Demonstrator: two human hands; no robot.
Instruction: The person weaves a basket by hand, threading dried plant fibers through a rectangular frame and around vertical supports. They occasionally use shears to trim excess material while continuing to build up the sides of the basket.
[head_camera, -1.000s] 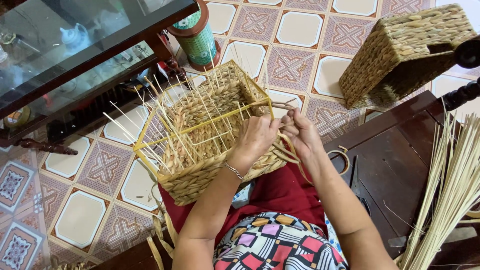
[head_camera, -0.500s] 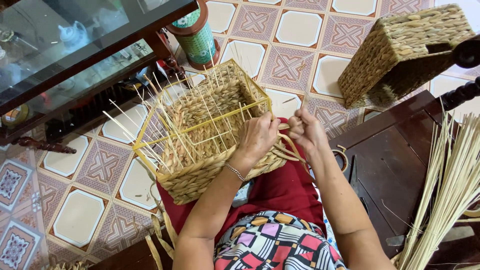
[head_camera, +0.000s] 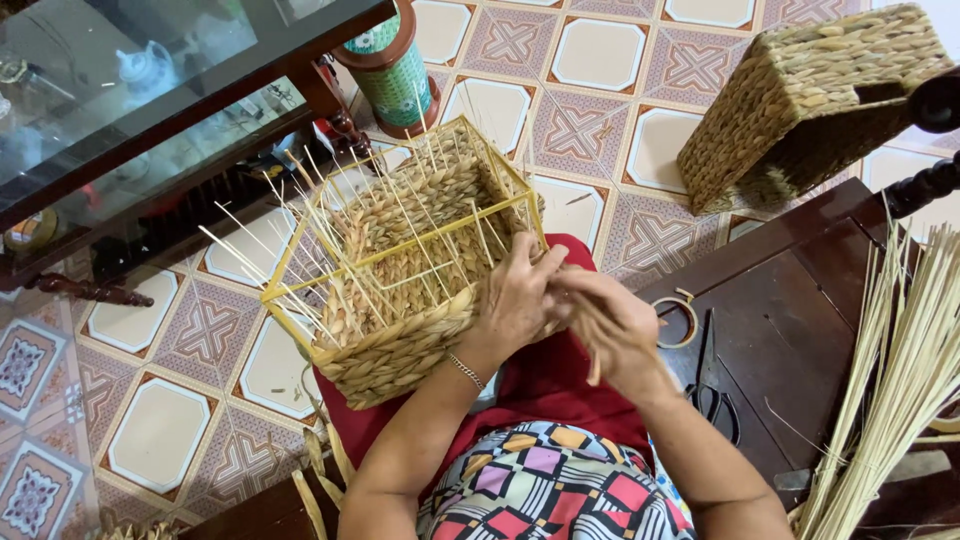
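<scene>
The left hand (head_camera: 517, 300) clasps the basket (head_camera: 400, 262) rim, fingers curled, while the right hand (head_camera: 612, 325) pinches a straw strand (head_camera: 594, 372).

Dark wooden bench (head_camera: 800, 300): scissors (head_camera: 712, 385), reed bundle (head_camera: 890, 390). Tiled floor (head_camera: 600, 60): finished basket (head_camera: 810, 95).

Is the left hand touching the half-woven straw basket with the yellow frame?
Touching. The head view shows the left hand pressed against the side of the half-woven straw basket, fingers lying on its woven wall.
</scene>
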